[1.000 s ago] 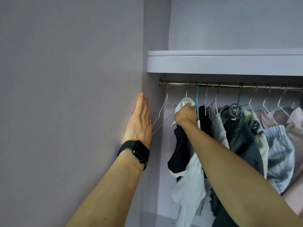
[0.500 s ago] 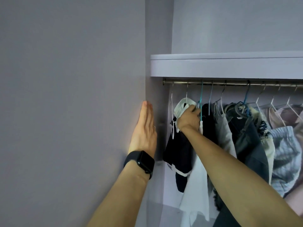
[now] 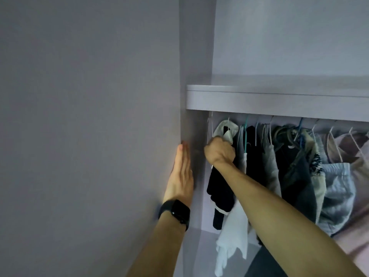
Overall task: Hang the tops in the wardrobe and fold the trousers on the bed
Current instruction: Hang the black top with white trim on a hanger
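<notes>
So here's where we're at: our left hand is flat against the side panel at the wardrobe opening, fingers straight and together, pointing up, holding nothing (black watch on that wrist). Our right hand is reaching into the wardrobe and is balled into a fist on the top, a black one with a white collar, gripping it right under the collar. We honestly can't tell if the hanger wire is in that grip too or just fabric. The top hangs at the far left end of the row, just beside the wardrobe's inner wall, with its dark body drooping down under our forearm. A white garment dangles below and just right of it. The shelf runs across above everything and hides most of the rail, so only the hanger necks poke out under it. Right of our fist there's a teal hanger, then a black piece, a grey one, some dark stuff bunched together, a pale striped thing and something pink at the edge, all packed close on the row.
</notes>
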Motion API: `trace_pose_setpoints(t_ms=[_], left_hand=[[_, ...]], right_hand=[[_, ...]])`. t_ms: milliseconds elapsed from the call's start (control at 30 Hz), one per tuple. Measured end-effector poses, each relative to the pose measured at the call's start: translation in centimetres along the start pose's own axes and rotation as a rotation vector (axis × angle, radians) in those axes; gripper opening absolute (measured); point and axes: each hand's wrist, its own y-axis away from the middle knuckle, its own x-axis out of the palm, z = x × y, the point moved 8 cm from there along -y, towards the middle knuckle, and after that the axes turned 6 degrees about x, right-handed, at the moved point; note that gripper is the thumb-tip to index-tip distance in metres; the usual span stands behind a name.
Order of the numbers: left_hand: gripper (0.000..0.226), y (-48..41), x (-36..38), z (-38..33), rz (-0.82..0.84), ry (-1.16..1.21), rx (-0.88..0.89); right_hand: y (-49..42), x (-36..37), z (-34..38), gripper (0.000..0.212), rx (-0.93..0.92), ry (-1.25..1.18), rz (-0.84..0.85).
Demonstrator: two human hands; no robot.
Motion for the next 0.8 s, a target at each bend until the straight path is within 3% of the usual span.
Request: trace_pose_setpoints(t_ms=[300,533,633,800], left_hand=[[0.074,1.2,-1.7,0.8,0.156,0.130,0.105],[0.066,2.6,-2.1,1.6,0.165,0.182,0.155],[0.067,2.9,-2.4,2.4,0.213,0.317,0.130],[0.068,4.3,-2.2,0.4,0.160,0.765,0.085]], right_hand=[[1.1,-4.3,0.0,0.030,0.060,0.000,0.185],[7.2,-3.1,-2.9,0.019,0.101,-0.292,0.252],[11.9,-3.1,-5.7,0.023,0.127,-0.329,0.317],[21.3,-6.6,-12.8,0.028,0.190,-0.385,0.408]])
